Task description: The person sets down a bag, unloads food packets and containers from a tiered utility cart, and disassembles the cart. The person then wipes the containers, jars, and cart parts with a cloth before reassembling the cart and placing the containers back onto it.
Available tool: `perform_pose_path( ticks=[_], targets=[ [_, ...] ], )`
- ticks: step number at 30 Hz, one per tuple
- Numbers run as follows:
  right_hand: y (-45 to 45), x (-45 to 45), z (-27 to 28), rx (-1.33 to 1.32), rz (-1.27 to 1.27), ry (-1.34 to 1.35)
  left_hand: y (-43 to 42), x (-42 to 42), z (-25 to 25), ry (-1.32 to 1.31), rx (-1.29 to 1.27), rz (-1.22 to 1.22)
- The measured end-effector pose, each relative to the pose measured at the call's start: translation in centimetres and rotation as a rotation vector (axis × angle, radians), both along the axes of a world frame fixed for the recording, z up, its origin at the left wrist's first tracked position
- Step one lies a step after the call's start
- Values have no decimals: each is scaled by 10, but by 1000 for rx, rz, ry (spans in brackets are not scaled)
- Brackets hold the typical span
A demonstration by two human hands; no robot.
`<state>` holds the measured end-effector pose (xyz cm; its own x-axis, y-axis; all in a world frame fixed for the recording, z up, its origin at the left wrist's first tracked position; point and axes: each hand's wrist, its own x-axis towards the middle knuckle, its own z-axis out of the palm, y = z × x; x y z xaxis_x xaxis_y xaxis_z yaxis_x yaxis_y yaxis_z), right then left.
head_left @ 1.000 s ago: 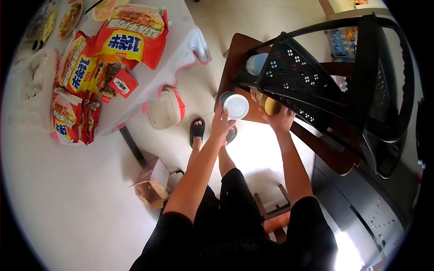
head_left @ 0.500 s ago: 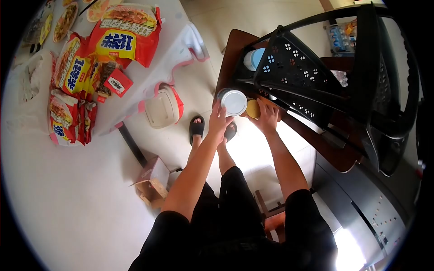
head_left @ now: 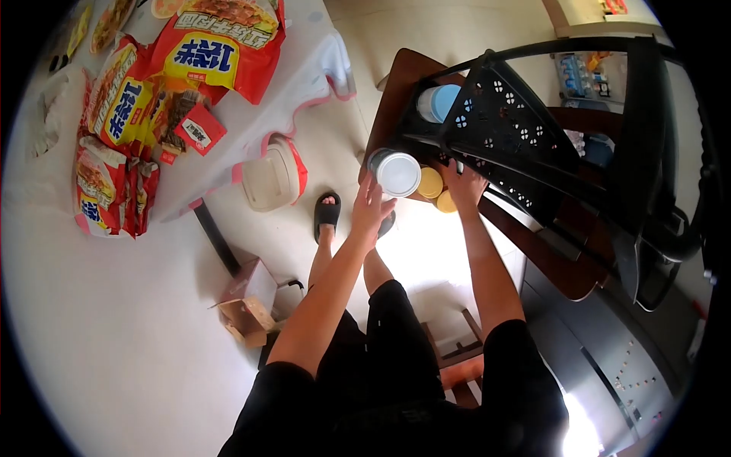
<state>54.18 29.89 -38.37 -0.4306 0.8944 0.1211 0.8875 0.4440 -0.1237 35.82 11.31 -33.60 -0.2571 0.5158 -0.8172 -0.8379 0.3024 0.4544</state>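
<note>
A can with a white lid (head_left: 398, 174) stands at the edge of a brown wooden surface (head_left: 400, 72). My left hand (head_left: 369, 207) holds the can's near side, thumb and fingers against it. Beside the can are two jars with yellow lids, one upper jar (head_left: 430, 183) and one lower jar (head_left: 446, 202), close together. My right hand (head_left: 466, 186) is just right of them, fingers stretched toward the lower edge of a black rack (head_left: 510, 114) with flower-shaped holes; its fingertips are partly hidden. A blue-lidded container (head_left: 439, 103) sits within the rack.
Red and yellow instant noodle packs (head_left: 202, 57) lie on a cloth-covered table (head_left: 304, 76) at left. A lidded plastic bin (head_left: 272, 179) and an open cardboard box (head_left: 247, 316) stand below. A wooden stool (head_left: 462, 371) is near my legs, a grey cabinet (head_left: 609, 365) at right.
My right hand has moved off the upper yellow-lidded jar, rightward to the rack's edge. A second yellow lid now shows. My left hand stays at the can; the view has shifted slightly.
</note>
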Motion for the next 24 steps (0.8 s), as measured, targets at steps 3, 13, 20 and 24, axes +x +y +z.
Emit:
perform_pose_path(
  ticks=[3,13,20,24],
  targets=[
    [28,-15,10,-129,178,-78,-14,4,6,-63,-37,44],
    [4,11,51,-336,89,167,-23,23,64,-139,111,-187],
    [-151,-22,163,-1087,-461,762,6,30,86,-61,161,-482],
    [-157,-9,161,-793,182,557,-26,4,94,372,107,-489]
  ],
)
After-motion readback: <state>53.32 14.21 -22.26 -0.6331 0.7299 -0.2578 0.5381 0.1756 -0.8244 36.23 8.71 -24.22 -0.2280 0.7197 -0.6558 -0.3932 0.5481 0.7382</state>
